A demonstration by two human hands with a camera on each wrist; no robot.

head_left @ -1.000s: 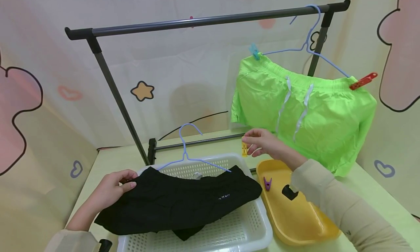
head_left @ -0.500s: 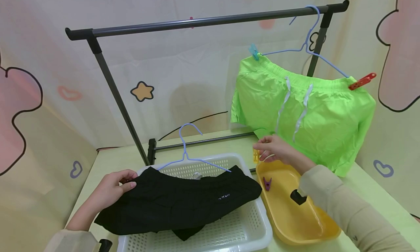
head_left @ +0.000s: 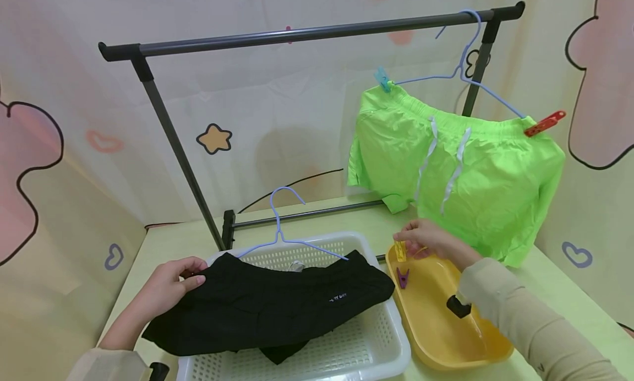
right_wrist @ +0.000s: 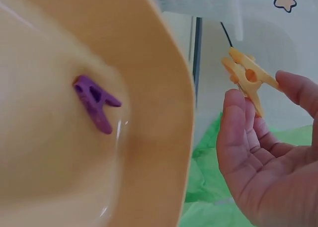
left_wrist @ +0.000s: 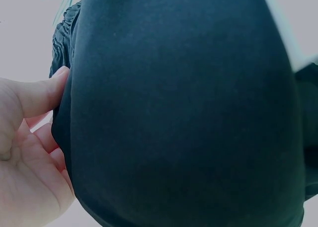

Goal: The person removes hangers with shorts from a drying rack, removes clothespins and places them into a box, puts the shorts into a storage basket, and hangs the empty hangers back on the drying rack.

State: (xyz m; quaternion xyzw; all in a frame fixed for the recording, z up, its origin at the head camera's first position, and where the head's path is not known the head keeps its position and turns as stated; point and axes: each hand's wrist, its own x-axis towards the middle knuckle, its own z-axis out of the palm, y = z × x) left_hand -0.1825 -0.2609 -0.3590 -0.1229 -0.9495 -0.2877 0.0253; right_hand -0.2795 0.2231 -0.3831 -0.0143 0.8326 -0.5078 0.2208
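Note:
My left hand [head_left: 165, 284] pinches the left edge of a pair of black shorts [head_left: 267, 304] between thumb and fingers. The shorts lie across a white perforated basket [head_left: 396, 337], with a blue hanger [head_left: 279, 235] at their waistband, its hook standing up. Over the far end of a yellow tray [head_left: 426, 353], my right hand [head_left: 431, 240] holds a yellow clothespin [right_wrist: 246, 78] by its handle ends between thumb and fingers. Inside the tray lies a purple clothespin [right_wrist: 95, 103]. In the left wrist view the black cloth fills most of the picture beside my left hand [left_wrist: 30, 137].
A dark metal rack [head_left: 317, 34] stands behind the basket. From its right end hang bright green shorts [head_left: 455, 166] on a blue hanger, held by a teal clothespin [head_left: 382, 79] and a red clothespin [head_left: 545, 123]. They droop behind the yellow tray.
My right hand has moved right and down with the yellow clothespin, from beside the basket to over the tray's far end. The left hand and black shorts stay in place.

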